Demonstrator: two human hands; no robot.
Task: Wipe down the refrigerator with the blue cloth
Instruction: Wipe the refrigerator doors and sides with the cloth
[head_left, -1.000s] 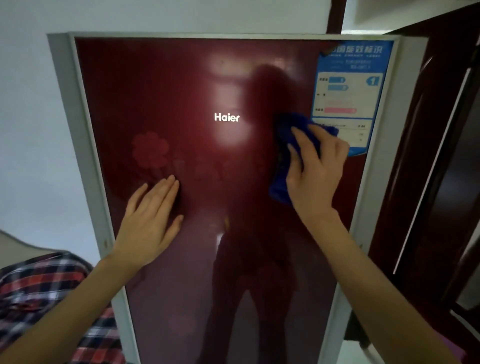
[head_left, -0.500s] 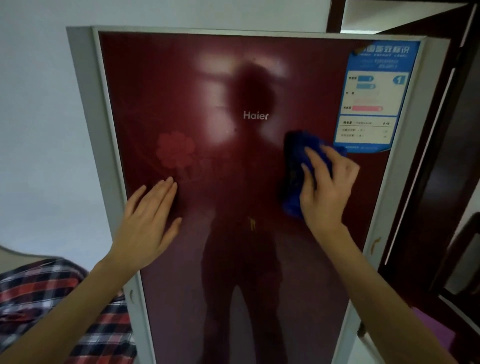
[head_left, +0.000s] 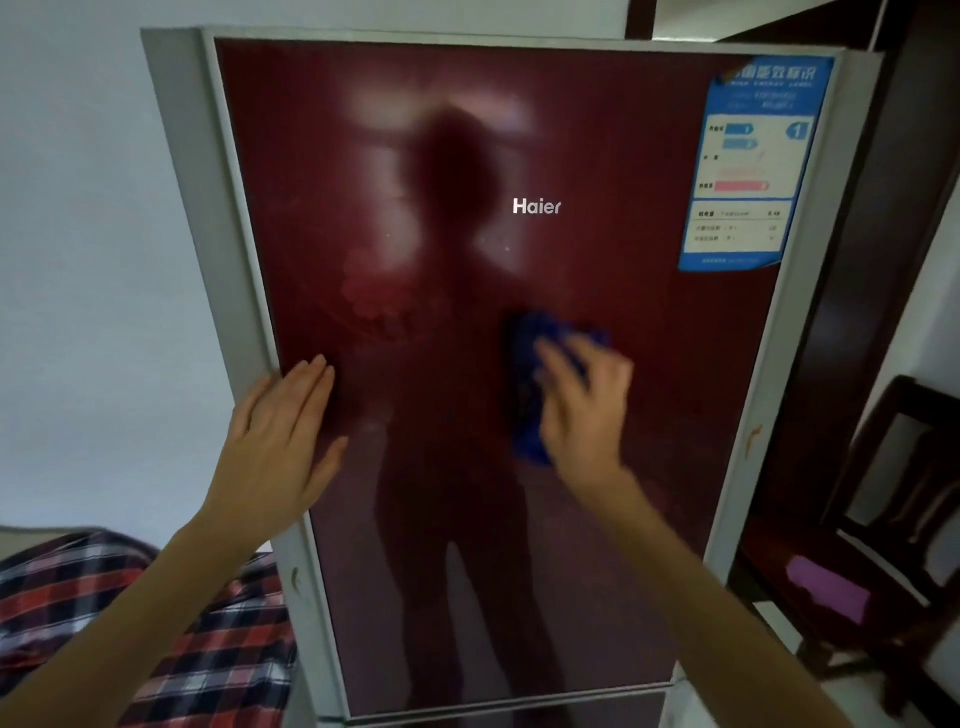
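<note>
Blue cloth (head_left: 524, 384): bunched flat on the fridge (head_left: 649, 467) door, right of centre, below the logo (head_left: 536, 207), well below the sticker (head_left: 753, 166). Top and left edge show; rest hidden under right hand.
Right hand (head_left: 584, 415): on top of cloth, fingers stretched out and spread, pressing it to the door. Not curled round it as far as visible; motion blur on fingers.
Left hand (head_left: 280, 441): flat, fingers straight and together, palm on the door's left edge, overlapping the grey frame (head_left: 228, 260). Holds nothing.
Fridge: upright, glossy dark red door, grey frame round it. Seam to a lower door near bottom of view.
Logo: white "Haier", upper middle of door.
Sticker: blue and white energy label, top right corner of door; small print unreadable.
Flower (head_left: 374, 296): faint red pattern, left of centre, above left hand.
Reflection (head_left: 457, 519): dark standing figure down the middle of door, between the two hands.
Left side: white wall (head_left: 78, 260); red, black and white plaid fabric (head_left: 156, 649) low down beside fridge, behind left forearm.
Right side: dark wood door (head_left: 857, 312) just beside fridge; dark chair (head_left: 919, 392) lower right, purple item (head_left: 828, 590) on its seat, kind unclear.
</note>
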